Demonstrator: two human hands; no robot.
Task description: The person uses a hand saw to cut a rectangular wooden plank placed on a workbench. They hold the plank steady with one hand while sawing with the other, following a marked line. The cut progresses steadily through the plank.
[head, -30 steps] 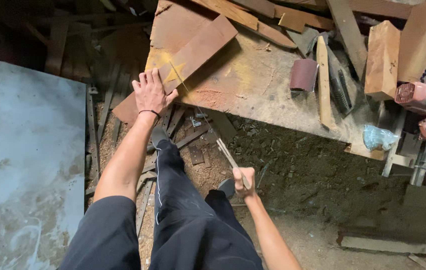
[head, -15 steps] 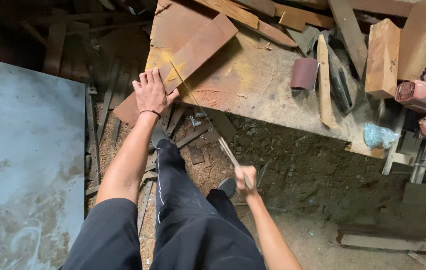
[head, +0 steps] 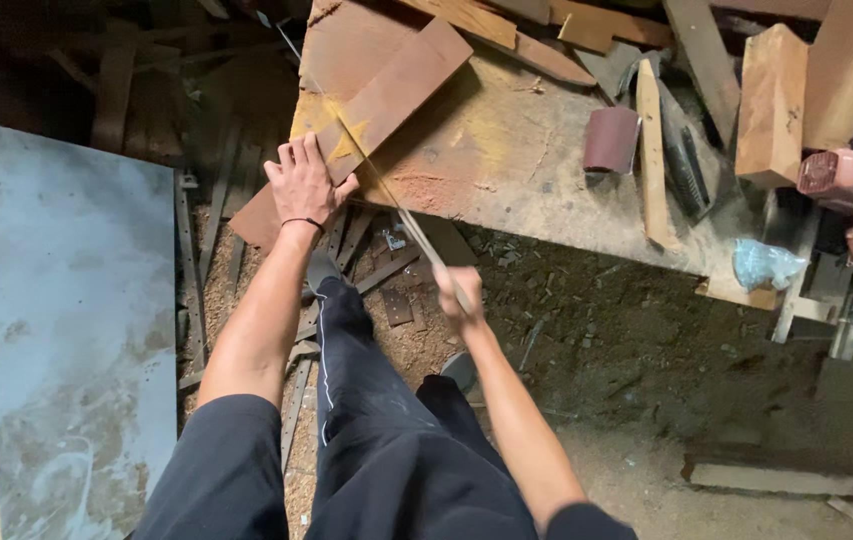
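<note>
The left hand lies flat, fingers spread, on a long reddish-brown wooden board that runs diagonally from about 7 o'clock to 1 o'clock across the near corner of the tabletop. The palm presses the lower end of the board where it overhangs the tabletop edge.

The right hand is closed around the handle of a thin-bladed hand saw. The hand is motion-blurred, so the grip detail cannot be told. The narrow metal blade extends from the hand toward 11 o'clock and crosses the board just beside the left thumb. Yellowish sawdust marks the board at the crossing point, and a reddish dust patch lies on the tabletop at 4 o'clock of it.

The tabletop is worn, pale, scratched wood. On it, toward 2 o'clock of the saw, stand a roll of dark red sandpaper, a narrow light wood strip and a thick rectangular wood block. A crumpled bluish plastic bag rests at the near right edge.

At 9 o'clock of the person stands a grey-blue painted panel with a pale wooden edge. The floor below is dark earth strewn with sawdust and wood slats.
</note>
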